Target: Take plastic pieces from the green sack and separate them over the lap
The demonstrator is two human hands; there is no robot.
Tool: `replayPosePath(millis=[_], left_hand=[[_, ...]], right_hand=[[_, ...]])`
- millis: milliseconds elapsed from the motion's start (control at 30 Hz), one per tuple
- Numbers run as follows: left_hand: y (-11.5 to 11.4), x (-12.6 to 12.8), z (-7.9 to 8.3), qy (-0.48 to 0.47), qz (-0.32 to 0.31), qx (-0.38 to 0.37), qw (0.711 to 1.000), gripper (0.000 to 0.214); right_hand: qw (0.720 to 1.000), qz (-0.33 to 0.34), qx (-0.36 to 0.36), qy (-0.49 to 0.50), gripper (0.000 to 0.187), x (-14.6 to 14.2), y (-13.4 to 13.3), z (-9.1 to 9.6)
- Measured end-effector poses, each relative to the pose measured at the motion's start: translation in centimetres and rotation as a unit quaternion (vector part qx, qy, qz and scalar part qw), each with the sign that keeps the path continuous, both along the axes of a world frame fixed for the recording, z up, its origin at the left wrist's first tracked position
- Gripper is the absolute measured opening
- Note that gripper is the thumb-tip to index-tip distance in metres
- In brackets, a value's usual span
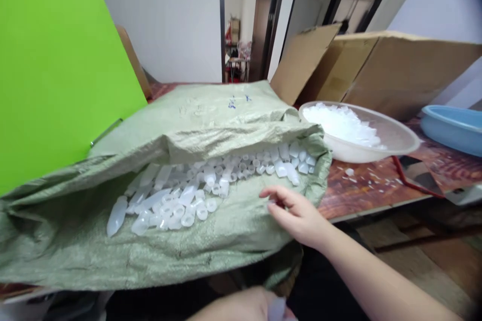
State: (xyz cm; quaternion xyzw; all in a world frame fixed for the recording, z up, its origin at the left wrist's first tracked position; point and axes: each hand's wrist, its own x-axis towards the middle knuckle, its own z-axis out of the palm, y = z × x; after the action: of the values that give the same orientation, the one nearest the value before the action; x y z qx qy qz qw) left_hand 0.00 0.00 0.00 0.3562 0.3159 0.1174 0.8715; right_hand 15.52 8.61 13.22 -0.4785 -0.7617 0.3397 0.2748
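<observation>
A large green woven sack [196, 125] lies open on the table, its mouth full of several small translucent white plastic tubes [181, 200]. My right hand [297, 213] rests on the sack's lower lip at the right, fingers spread, holding nothing. My left hand [244, 307] is low at the bottom edge, close to my body, with a translucent white piece [277, 308] in its fingers.
A translucent bowl [395, 135] heaped with white pieces stands right of the sack. A blue basin [452, 128] is at the far right. An open cardboard box [395, 67] stands behind. A green board [52, 60] leans at left. Small white pieces [350, 171] lie scattered on the wood-patterned table [361, 190].
</observation>
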Motion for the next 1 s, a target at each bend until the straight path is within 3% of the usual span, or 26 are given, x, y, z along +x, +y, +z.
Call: replayPosePath(millis=[67,167,233,300,400,467,567,667,800,1000], left_hand=[[0.2,0.0,0.0,0.017,0.015,-0.014,1.000,0.036],[1.0,0.1,0.8,0.035,0.046,0.002,0.998,0.043],[1.6,0.3,1.6,0.018,0.075,0.002,0.997,0.040],[1.8,0.7,2.0,-0.003,0.123,-0.016,0.992,0.040],[1.7,1.9,1.5,0.019,0.180,-0.096,0.979,0.027],[1.5,3.1,0.7,0.047,0.248,-0.167,0.953,0.016],[1.3,4.9,-0.4,0.062,0.365,-0.226,0.901,0.010],[1.1,5.9,-1.0,0.063,0.389,-0.247,0.885,0.016],[0.8,5.6,-1.3,0.071,0.392,-0.258,0.880,0.022],[0.3,4.8,-1.9,0.115,0.377,-0.218,0.893,0.036]], right_hand=[[0.997,0.044,-0.048,0.035,0.026,2.6,-2.1,0.3],[0.980,0.124,-0.157,-0.002,0.018,5.8,-5.1,-0.1],[0.970,0.124,-0.208,-0.014,0.013,7.0,-6.7,-1.5],[0.974,0.082,-0.213,0.003,0.024,7.6,-7.9,-3.8],[0.983,0.016,-0.181,0.027,0.038,7.5,-9.2,-7.9],[0.989,0.008,-0.148,0.030,0.033,7.1,-9.9,-10.4],[0.999,0.006,-0.040,0.031,0.022,6.3,-10.5,-12.9],[0.998,-0.009,0.059,0.019,0.020,5.7,-10.5,-14.1],[0.996,-0.006,0.093,0.015,0.023,5.6,-9.7,-14.3],[0.982,0.088,0.153,-0.061,0.028,6.7,-9.7,-14.8]])
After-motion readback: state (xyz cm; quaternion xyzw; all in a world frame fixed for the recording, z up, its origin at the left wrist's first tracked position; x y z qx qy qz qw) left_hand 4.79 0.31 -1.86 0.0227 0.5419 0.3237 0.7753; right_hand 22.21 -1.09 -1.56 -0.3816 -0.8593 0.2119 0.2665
